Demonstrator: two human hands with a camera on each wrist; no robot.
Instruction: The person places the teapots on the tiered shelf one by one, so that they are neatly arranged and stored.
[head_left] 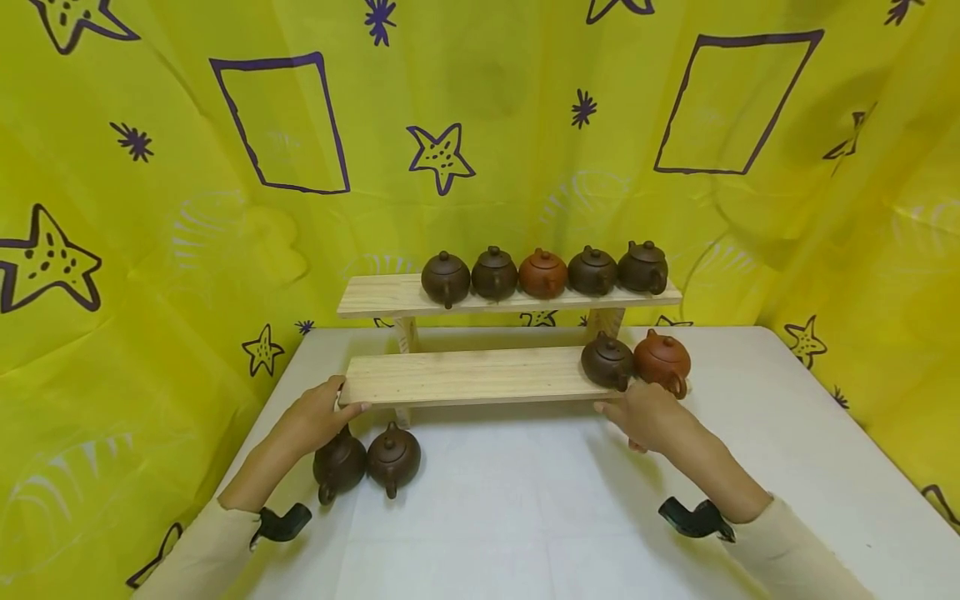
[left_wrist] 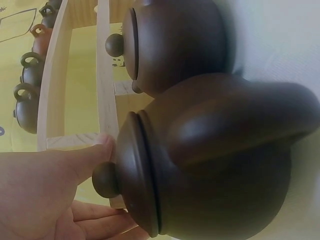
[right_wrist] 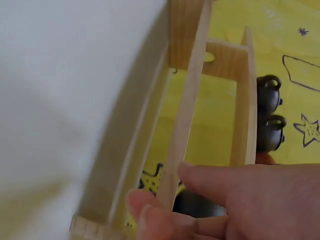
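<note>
A two-tier wooden shelf (head_left: 457, 377) stands on the white table. My left hand (head_left: 315, 414) grips the left end of its lower board, thumb at the front edge. At the right, my right hand (head_left: 651, 417) pinches the same board's front edge (right_wrist: 187, 110) between thumb and fingers. Just behind that hand are a dark brown teapot (head_left: 607, 361) and a reddish teapot (head_left: 662, 360) at the board's right end. Below my left hand, two dark brown teapots, one nearer the hand (head_left: 341, 467) and one beside it (head_left: 393, 458), sit on the table.
Several teapots line the upper board (head_left: 378, 287), one of them a reddish teapot (head_left: 543, 273) among dark ones. Behind the shelf hangs a yellow curtain (head_left: 510, 208) with drawn stars. The white table (head_left: 480, 517) extends in front and to the right.
</note>
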